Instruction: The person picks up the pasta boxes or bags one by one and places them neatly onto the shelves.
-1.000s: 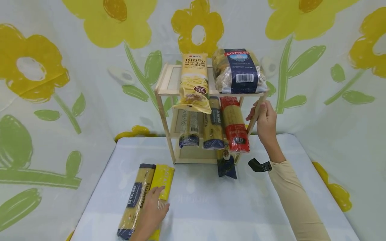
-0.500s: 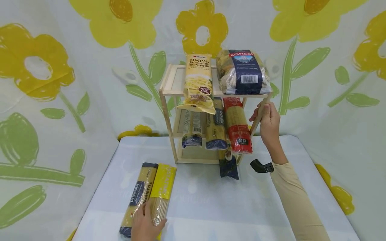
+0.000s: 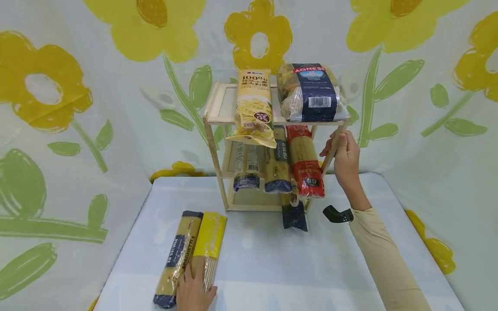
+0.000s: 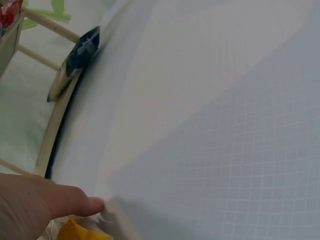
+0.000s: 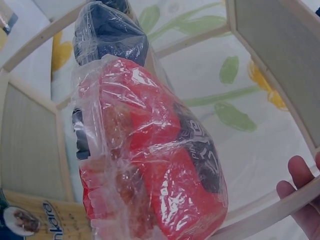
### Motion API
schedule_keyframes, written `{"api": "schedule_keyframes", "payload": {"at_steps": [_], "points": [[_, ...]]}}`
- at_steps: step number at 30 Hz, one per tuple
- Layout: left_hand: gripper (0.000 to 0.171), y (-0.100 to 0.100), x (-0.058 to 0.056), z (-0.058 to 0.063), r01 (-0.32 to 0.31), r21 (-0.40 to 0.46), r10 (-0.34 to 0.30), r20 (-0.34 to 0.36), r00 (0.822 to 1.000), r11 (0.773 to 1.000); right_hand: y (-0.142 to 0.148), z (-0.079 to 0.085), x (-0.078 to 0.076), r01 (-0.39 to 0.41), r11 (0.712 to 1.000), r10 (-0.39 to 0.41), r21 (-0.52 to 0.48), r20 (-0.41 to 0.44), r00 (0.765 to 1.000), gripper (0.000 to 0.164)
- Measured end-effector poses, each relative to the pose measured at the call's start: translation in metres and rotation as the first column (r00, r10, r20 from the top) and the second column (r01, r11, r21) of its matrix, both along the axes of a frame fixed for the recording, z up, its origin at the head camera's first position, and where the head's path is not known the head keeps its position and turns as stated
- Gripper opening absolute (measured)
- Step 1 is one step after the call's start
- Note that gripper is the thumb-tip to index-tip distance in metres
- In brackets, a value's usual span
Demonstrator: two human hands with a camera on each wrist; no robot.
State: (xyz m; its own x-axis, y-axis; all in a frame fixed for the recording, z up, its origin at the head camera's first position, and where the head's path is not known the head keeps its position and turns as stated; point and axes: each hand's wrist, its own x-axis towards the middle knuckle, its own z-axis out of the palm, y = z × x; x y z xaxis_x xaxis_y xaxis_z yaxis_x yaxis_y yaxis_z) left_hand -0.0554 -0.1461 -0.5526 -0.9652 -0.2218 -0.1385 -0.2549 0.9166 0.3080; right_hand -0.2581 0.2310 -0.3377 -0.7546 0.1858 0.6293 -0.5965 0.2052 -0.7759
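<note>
In the head view my left hand (image 3: pixel 194 291) lies over the lower part of a yellow-topped noodle packet (image 3: pixel 210 242), fingers extended on it and thumb along its right side. The thumb shows at the packet's wrapper (image 4: pixel 82 230) in the left wrist view. Beside that packet on the left lies a spaghetti packet (image 3: pixel 179 259) with dark blue ends. My right hand (image 3: pixel 346 155) grips the right front post of a wooden shelf rack (image 3: pixel 219 116). In the right wrist view its fingers (image 5: pixel 300 172) curl round the wooden bar (image 5: pixel 270 212).
On the rack's top are a cream noodle bag (image 3: pixel 254 108) and an AGNESI pasta bag (image 3: pixel 313 93). The middle shelf holds a red packet (image 3: pixel 307 162) and two blue-ended packets, one labelled (image 3: pixel 278 164). A dark blue-ended packet (image 3: pixel 294 216) juts from the bottom shelf over the table (image 3: pixel 264 259).
My left hand has drawn back toward the near end of the yellow-topped packet, then shifted slightly right. Both table packets stay in place, and my right hand keeps its hold on the post.
</note>
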Motion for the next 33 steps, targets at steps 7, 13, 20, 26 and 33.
{"api": "schedule_keyframes", "payload": {"at_steps": [7,13,20,26,33], "points": [[0.092,-0.002,-0.006,-0.005,0.006,0.021,-0.005,-0.048,0.999,1.0,0.002,-0.002,0.001,0.012,1.0,-0.011,0.004,-0.018,1.0,0.023],[0.085,-0.006,-0.008,-0.003,-0.018,0.081,0.021,-0.045,0.999,0.997,0.001,-0.003,0.0,0.008,1.0,-0.008,0.005,-0.015,1.0,0.023],[0.075,-0.005,-0.003,-0.004,-0.038,0.096,0.048,-0.104,0.993,0.995,0.001,-0.003,-0.003,-0.013,1.0,0.013,-0.009,-0.021,1.0,0.024],[0.064,-0.004,-0.001,-0.008,-0.074,0.19,0.103,-0.147,0.984,0.979,0.001,-0.004,-0.002,0.001,1.0,-0.001,0.001,-0.005,1.0,0.025],[0.059,0.001,-0.001,-0.015,-0.11,0.291,0.206,-0.324,0.923,0.95,0.0,-0.003,-0.002,-0.002,1.0,0.002,0.009,-0.036,0.999,0.026]]}}
